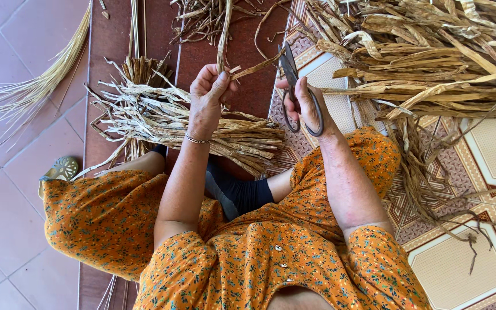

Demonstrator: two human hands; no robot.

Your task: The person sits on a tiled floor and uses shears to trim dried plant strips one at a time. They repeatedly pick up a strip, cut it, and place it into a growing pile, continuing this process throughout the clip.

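Observation:
My left hand (208,95) is closed around a long dried plant strip (223,34) that runs upward out of my fist. My right hand (304,103) grips a pair of dark metal scissors (290,69), its fingers through the handle loops. The blades point up and meet a bent side piece of the strip (256,66) between my two hands. A trimmed bundle of dried strips (167,123) lies across my lap under my left wrist. I am sitting in an orange flowered garment.
A large loose heap of dried strips (431,51) fills the upper right on a patterned mat (489,149). More strips (202,17) lie at the top centre. Pale straw fibres (24,97) spread over pink floor tiles at left. A sandal (58,170) rests beside my knee.

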